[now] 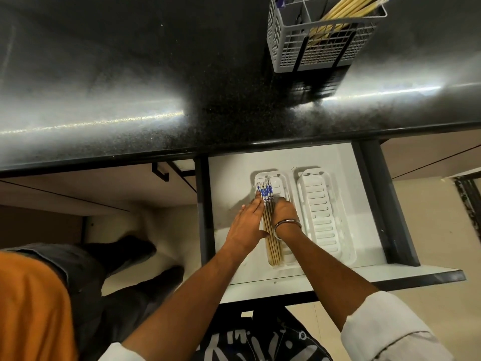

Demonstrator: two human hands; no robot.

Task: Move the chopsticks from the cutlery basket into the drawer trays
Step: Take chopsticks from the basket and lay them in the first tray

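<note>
Several wooden chopsticks (pixel 270 235) with blue-and-white patterned tops lie lengthwise in the left white tray (pixel 282 186) of the open drawer. My left hand (pixel 247 225) lies flat, fingers together, pressed against the bundle's left side. My right hand (pixel 285 213), with a metal bangle at the wrist, rests against the bundle's right side, fingers curled down. The bundle sits squeezed between both hands. More plain wooden chopsticks (pixel 346 9) stand in the grey cutlery basket (pixel 320 45) on the counter at the far right. The right tray (pixel 322 212) holds nothing.
The white drawer (pixel 229 183) stands pulled out below the black speckled counter (pixel 156 87). Its dark front edge (pixel 390 280) runs near me. Another person in orange and dark trousers (pixel 39 295) is at the lower left.
</note>
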